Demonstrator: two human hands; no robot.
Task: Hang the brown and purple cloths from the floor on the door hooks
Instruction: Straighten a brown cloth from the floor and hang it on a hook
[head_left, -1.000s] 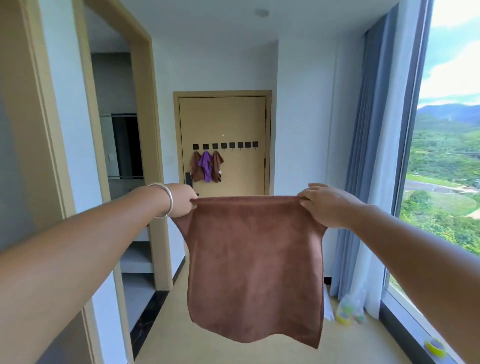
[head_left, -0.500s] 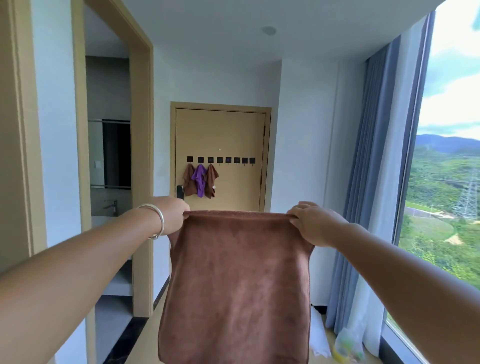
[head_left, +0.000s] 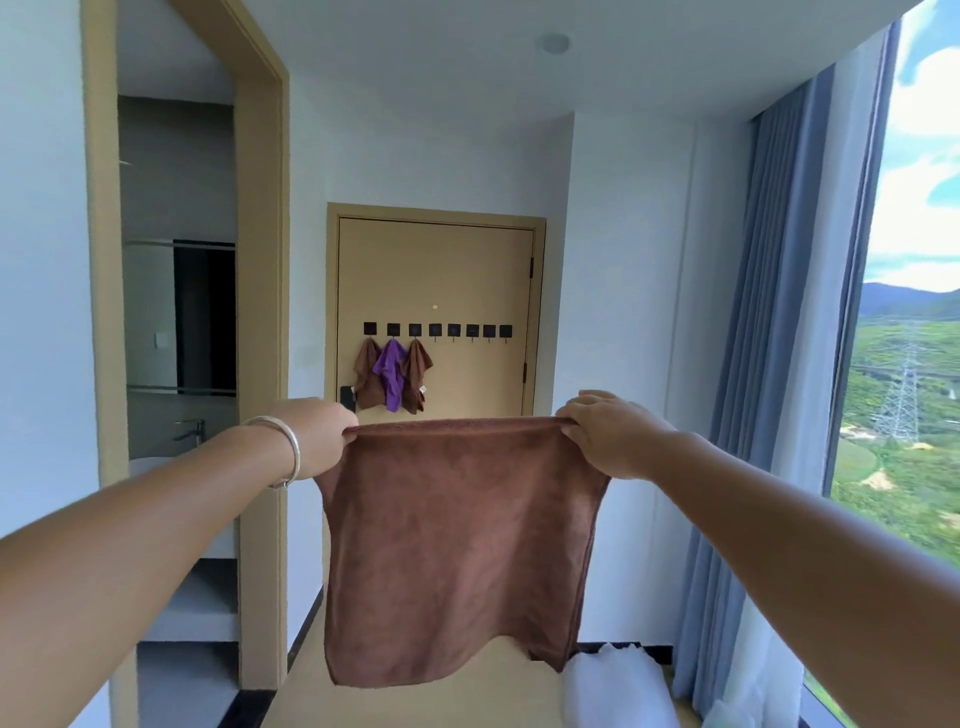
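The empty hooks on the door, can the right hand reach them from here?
Probably not yet. The right hand grips the brown cloth, and the empty hooks sit on the door down the hall.

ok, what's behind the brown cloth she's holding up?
The brown cloth, held by the left hand and right hand, covers the door's lower part and some floor. Above it, three hung cloths show.

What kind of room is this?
Probably a flat or hotel-room entry hallway: a beige door carrying a row of hooks, a side doorway onto a bathroom tap, and a floor-length window with blue curtains.
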